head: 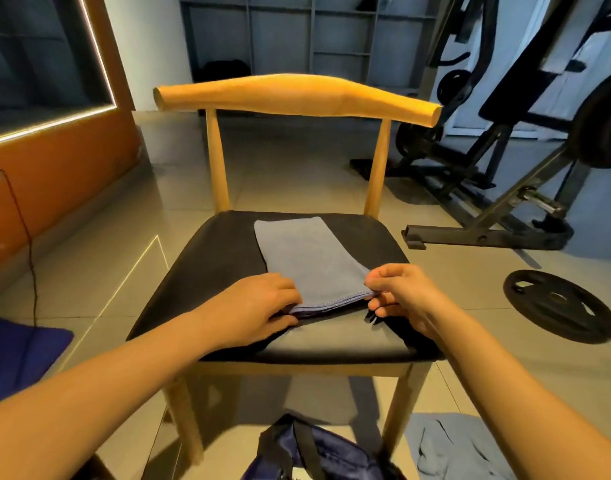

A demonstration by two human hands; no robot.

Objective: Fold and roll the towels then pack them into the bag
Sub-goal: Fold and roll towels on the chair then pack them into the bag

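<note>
Left hand [262,303] pinches the near left corner of the folded grey-blue towel [307,258]; right hand [401,296] pinches its near right corner. Towel lies flat on the black chair seat [210,265], frame centre. Navy bag [318,452] at bottom centre; crumpled towel [453,448] at lower right.

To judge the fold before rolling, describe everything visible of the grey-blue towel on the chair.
The towel is grey-blue, soft-looking cloth, folded into a long narrow strip of several layers, with a stitched hem along its near end. It lies flat on the black chair seat, running from the back toward the person. The left hand pinches its near left corner, the right hand its near right corner, lifting that end slightly.
</note>
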